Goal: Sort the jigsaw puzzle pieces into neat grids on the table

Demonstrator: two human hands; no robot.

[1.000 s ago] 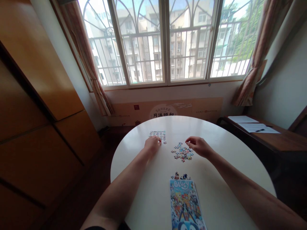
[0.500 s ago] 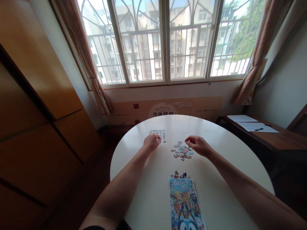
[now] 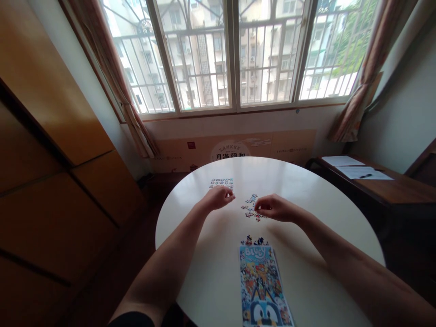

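Observation:
My left hand [image 3: 220, 198] hovers at the near edge of a block of jigsaw pieces laid out in rows [image 3: 221, 180], hiding part of it. Its thumb and fingers are pinched together; anything between them is too small to make out. Over the right side of a loose pile of jigsaw pieces [image 3: 250, 212] is my right hand [image 3: 275, 207]. The fingers are curled with the tips down at the pieces, and what they grip is hidden. Closer to me, a small group of darker pieces [image 3: 261, 241] lies by the top edge of a Bluey picture sheet [image 3: 260, 277].
All of this rests on a round white table [image 3: 306, 245]. Right of it stands a wooden bench [image 3: 391, 193] with papers [image 3: 364, 172] and a pen on it. A barred window [image 3: 204, 68] lies beyond, and wooden cabinets [image 3: 91, 186] stand at the left.
My right hand has moved left and toward me, from the pile's upper right edge to over its pieces. My left hand has shifted slightly right. The view has tilted down a little.

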